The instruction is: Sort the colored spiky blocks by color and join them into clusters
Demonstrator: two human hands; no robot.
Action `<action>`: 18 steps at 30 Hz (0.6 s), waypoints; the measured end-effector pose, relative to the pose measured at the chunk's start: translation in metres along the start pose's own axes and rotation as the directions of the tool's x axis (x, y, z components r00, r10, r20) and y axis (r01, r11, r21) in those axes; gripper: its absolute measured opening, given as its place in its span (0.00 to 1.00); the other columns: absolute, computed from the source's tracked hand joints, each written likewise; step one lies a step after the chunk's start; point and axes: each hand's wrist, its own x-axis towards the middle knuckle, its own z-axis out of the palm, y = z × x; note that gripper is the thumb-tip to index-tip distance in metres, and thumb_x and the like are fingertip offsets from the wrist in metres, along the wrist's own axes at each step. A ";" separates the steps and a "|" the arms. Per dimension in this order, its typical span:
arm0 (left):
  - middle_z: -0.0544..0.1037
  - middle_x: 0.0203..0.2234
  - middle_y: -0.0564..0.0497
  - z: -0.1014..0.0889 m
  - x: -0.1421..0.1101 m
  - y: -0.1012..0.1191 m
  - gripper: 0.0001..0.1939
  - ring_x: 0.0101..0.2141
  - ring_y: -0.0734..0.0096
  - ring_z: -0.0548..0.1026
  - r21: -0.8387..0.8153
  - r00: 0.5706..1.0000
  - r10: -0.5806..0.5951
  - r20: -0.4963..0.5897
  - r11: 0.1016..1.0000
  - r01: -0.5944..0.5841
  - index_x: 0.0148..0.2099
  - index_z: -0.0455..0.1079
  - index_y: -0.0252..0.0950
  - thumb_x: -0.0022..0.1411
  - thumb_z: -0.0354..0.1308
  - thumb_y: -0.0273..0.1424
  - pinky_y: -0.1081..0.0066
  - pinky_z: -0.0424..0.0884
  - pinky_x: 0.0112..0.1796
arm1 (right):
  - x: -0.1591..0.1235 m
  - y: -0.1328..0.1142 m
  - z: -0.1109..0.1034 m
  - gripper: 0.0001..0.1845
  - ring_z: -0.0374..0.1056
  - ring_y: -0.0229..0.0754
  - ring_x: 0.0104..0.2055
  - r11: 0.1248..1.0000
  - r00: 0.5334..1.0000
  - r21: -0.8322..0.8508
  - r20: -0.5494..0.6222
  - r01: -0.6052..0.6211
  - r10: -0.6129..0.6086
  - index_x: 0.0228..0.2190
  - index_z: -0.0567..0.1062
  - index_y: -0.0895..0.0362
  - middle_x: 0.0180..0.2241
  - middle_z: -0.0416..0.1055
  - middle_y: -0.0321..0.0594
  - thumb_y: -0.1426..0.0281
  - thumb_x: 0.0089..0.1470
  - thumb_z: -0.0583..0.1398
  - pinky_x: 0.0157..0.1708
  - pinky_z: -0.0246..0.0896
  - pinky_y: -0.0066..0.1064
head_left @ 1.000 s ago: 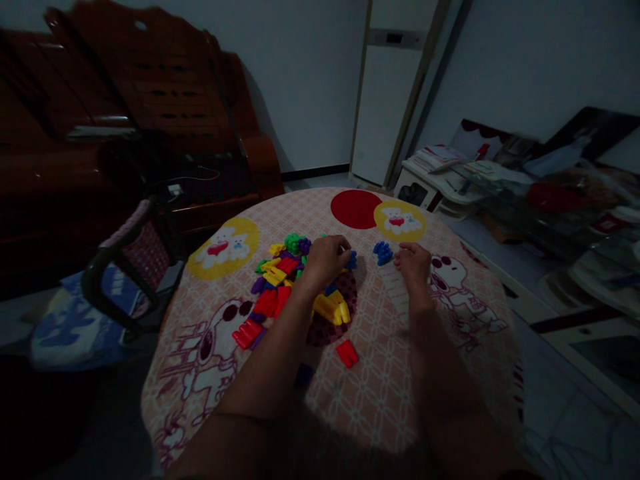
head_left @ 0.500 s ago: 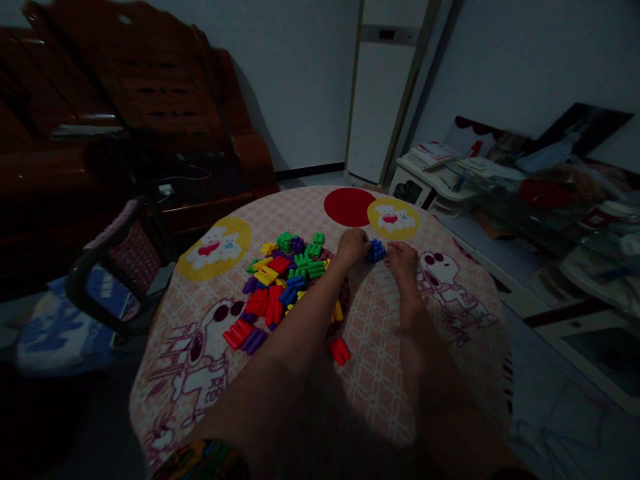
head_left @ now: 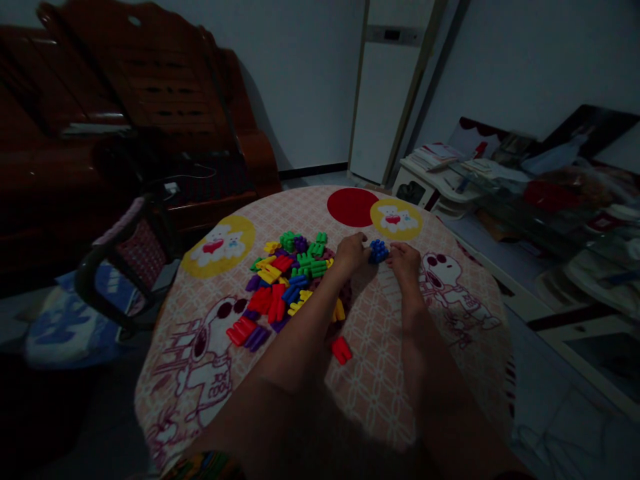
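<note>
A small cluster of blue building blocks sits on the patterned tablecloth between my two hands. Just left of it is my left hand, its index finger and thumb apart. On the other side, my right hand has its bent fingertips at the cluster's right edge; exactly how they grip is hard to see in the dim light. Beside my left forearm lies a loose pile of red, yellow, green, blue and purple blocks, among them a green block. One red block lies apart, nearer to me.
The round table's cloth carries cartoon dog prints and a red circle. A chair stands at the left, with a wooden sofa behind. To the right is a cluttered low cabinet; a white upright unit stands at the back.
My left hand's fingers have spread and come slightly away from the blue blocks. My right hand stays at their right edge. The whole view has shifted a little.
</note>
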 end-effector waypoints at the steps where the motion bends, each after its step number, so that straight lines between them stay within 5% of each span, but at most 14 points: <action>1: 0.82 0.43 0.41 -0.010 -0.005 -0.003 0.18 0.45 0.61 0.79 -0.006 1.000 0.029 0.001 1.000 -0.029 0.55 0.73 0.31 0.63 0.58 0.29 0.65 0.71 0.50 | 0.000 0.000 0.000 0.21 0.73 0.41 0.26 1.000 1.000 0.007 -0.002 -0.007 0.007 0.39 0.80 0.60 0.33 0.79 0.44 0.62 0.48 0.56 0.25 0.70 0.30; 9: 0.83 0.39 0.47 -0.106 -0.055 -0.061 0.15 0.39 0.63 0.79 0.059 0.995 0.058 0.083 0.996 -0.063 0.48 0.78 0.34 0.60 0.58 0.33 0.69 0.71 0.42 | 0.002 -0.003 0.000 0.18 0.69 0.37 0.19 0.986 0.992 0.121 -0.035 -0.118 0.123 0.36 0.79 0.60 0.21 0.73 0.33 0.72 0.41 0.56 0.18 0.64 0.25; 14: 0.83 0.36 0.49 -0.100 -0.088 -0.067 0.16 0.36 0.64 0.79 0.099 0.927 0.014 0.375 0.994 -0.055 0.47 0.77 0.37 0.56 0.63 0.35 0.71 0.69 0.35 | -0.001 -0.009 0.000 0.16 0.68 0.36 0.18 0.980 0.990 0.152 -0.036 -0.129 0.136 0.34 0.78 0.59 0.19 0.72 0.32 0.73 0.40 0.57 0.17 0.63 0.24; 18: 0.82 0.36 0.49 -0.086 -0.095 -0.059 0.17 0.35 0.66 0.79 -0.004 0.883 0.089 0.461 0.995 -0.098 0.50 0.76 0.37 0.58 0.61 0.34 0.73 0.68 0.34 | -0.003 -0.012 0.000 0.15 0.68 0.36 0.18 0.976 0.986 0.157 -0.046 -0.151 0.160 0.32 0.78 0.59 0.18 0.71 0.31 0.74 0.39 0.57 0.17 0.63 0.23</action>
